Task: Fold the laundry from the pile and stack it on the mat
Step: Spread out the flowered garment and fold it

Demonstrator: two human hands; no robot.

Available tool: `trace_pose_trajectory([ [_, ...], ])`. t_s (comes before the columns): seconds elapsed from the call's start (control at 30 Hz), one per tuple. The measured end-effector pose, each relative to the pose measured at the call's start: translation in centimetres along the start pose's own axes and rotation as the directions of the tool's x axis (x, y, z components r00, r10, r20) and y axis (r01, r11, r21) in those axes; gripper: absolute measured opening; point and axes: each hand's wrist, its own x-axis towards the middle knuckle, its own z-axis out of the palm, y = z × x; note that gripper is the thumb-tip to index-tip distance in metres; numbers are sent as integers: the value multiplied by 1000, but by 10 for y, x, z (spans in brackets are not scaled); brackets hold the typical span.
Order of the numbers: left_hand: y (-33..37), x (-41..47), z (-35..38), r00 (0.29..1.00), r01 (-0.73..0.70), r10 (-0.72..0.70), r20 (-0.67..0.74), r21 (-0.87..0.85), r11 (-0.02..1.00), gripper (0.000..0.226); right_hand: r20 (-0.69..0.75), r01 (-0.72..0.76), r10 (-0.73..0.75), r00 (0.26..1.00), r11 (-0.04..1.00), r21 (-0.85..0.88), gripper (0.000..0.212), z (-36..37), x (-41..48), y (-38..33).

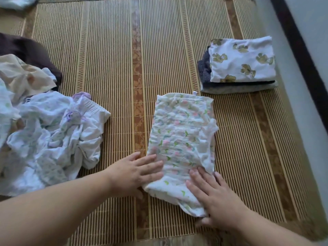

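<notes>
A white crinkled garment with pink and green flowers point(181, 137) lies folded into a long strip on the bamboo mat point(113, 68). My left hand point(136, 173) rests flat with straight fingers on its near left edge. My right hand point(211, 196) presses flat on its near right corner. The loose pile of white and pale laundry point(49, 132) lies at the left. A stack of folded clothes point(239, 66), topped by a white piece with olive flowers, sits at the far right of the mat.
A dark brown cloth point(26, 48) and a beige garment point(23, 75) lie at the back of the pile. A pale floor strip point(291, 107) and a dark border point(301, 55) run along the mat's right side. Another pale cloth point(16, 1) shows at the top left.
</notes>
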Motion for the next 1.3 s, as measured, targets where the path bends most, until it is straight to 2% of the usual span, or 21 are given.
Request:
trace_pose_trajectory([
  [0.07, -3, 3, 2, 999, -34, 36, -37, 56, 998, 58, -29, -37, 39, 999, 997, 75, 83, -2, 4, -1],
  [0.13, 0, 3, -2, 1000, -8, 7, -29, -17, 1000, 51, -65, -60, 69, 995, 990, 126, 70, -11, 4, -1],
  [0.17, 2, 4, -1, 995, 11, -17, -94, -60, 998, 50, -64, -72, 82, 995, 986, 148, 66, -18, 3, 1],
  [0.23, 9, 6, 2, 974, 51, -96, -203, -219, 974, 48, -95, -66, 108, 990, 928, 366, 57, -32, 0, 6],
  [0.3, 16, 0, -5, 976, 122, -201, -86, -551, 826, 47, 3, -102, 135, 991, 731, 675, 42, -53, -6, 11],
  [0.4, 19, -14, -21, 951, 170, -309, 23, -872, 459, 51, 6, -105, 232, 973, 418, 902, 31, -92, -10, 21],
  [0.43, 18, -20, -28, 945, 160, -324, 36, -917, 365, 55, 13, -112, 251, 968, 381, 918, 30, -105, -9, 26],
  [0.5, 14, -23, -41, 930, 97, -368, 5, -968, 230, 42, 24, -108, 267, 963, 305, 946, 20, -130, 1, 34],
  [0.57, 4, -18, -54, 885, 45, -465, -7, -994, 101, 29, 25, -89, 288, 957, 210, 974, 21, -151, 20, 43],
  [0.63, -10, -5, -65, 824, 27, -566, 28, -1000, -11, 30, 13, -86, 364, 931, 184, 979, 19, -165, 48, 53],
  [0.73, -31, 22, -74, 696, 50, -705, 137, -989, -142, 36, 0, -154, 597, 802, 207, 966, 28, -167, 93, 68],
  [0.77, -37, 31, -76, 632, 49, -759, 156, -986, -162, 37, -9, -194, 675, 738, 225, 955, 35, -163, 104, 71],
  [0.83, -43, 48, -78, 493, 117, -860, 132, -989, -85, 41, -34, -273, 771, 636, 265, 925, 53, -151, 113, 70],
  [0.9, -39, 56, -78, 376, 222, -924, 69, -975, 17, 51, -120, -293, 781, 612, 365, 883, 72, -138, 110, 60],
  [0.93, -34, 58, -75, 375, 254, -926, 42, -965, 59, 58, -180, -290, 743, 644, 455, 842, 77, -131, 107, 54],
  [0.97, -28, 60, -73, 419, 290, -908, 23, -951, 109, 63, -218, -288, 675, 705, 553, 782, 79, -124, 105, 47],
  [1.03, -12, 60, -63, 573, 377, -819, 28, -896, 233, 67, -173, -323, 555, 814, 680, 658, 82, -112, 104, 38],
  [1.07, -4, 60, -57, 620, 405, -783, 53, -876, 261, 67, -121, -361, 553, 824, 678, 640, 83, -107, 105, 36],
  [1.1, 1, 60, -52, 625, 423, -776, 83, -872, 247, 67, -84, -400, 588, 805, 641, 655, 84, -104, 106, 34],
  [1.2, 5, 62, -42, 532, 376, -840, 108, -919, 120, 61, -18, -437, 697, 716, 468, 768, 83, -106, 111, 34],
  [1.3, 0, 61, -47, 551, 239, -820, 156, -971, -24, 60, 49, -391, 644, 763, 401, 828, 82, -111, 114, 39],
])
